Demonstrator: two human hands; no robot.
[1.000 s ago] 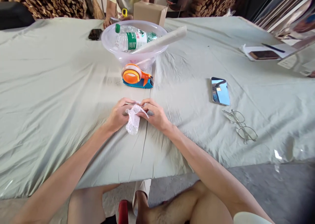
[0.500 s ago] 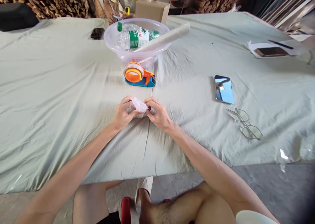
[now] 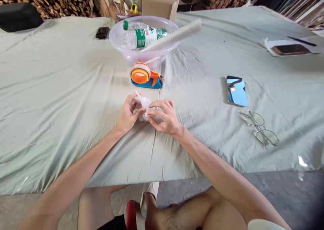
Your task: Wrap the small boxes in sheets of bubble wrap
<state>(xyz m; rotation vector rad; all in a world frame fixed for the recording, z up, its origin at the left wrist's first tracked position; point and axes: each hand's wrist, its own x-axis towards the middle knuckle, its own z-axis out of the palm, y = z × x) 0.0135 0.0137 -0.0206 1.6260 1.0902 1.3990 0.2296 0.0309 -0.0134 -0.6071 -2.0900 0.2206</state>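
A small bundle of crumpled translucent plastic wrap is between my two hands, close to the table's near side. What lies inside the wrap, if anything, I cannot make out. My left hand grips its left side, thumb in front and fingers behind. On the right side, my right hand touches the plastic with its fingertips, the fingers partly spread. Just beyond the hands stands an orange and blue tape dispenser with a roll of clear tape on it.
Behind the dispenser, a clear plastic basin holds green-labelled water bottles and a roll of plastic film. To the right lie a phone and eyeglasses. A person sits across, beside a cardboard box.
My right hand has loosened its pinch and its fingers have spread over the plastic. A corner of the wrap now sticks up by my left fingers. The view has shifted slightly.
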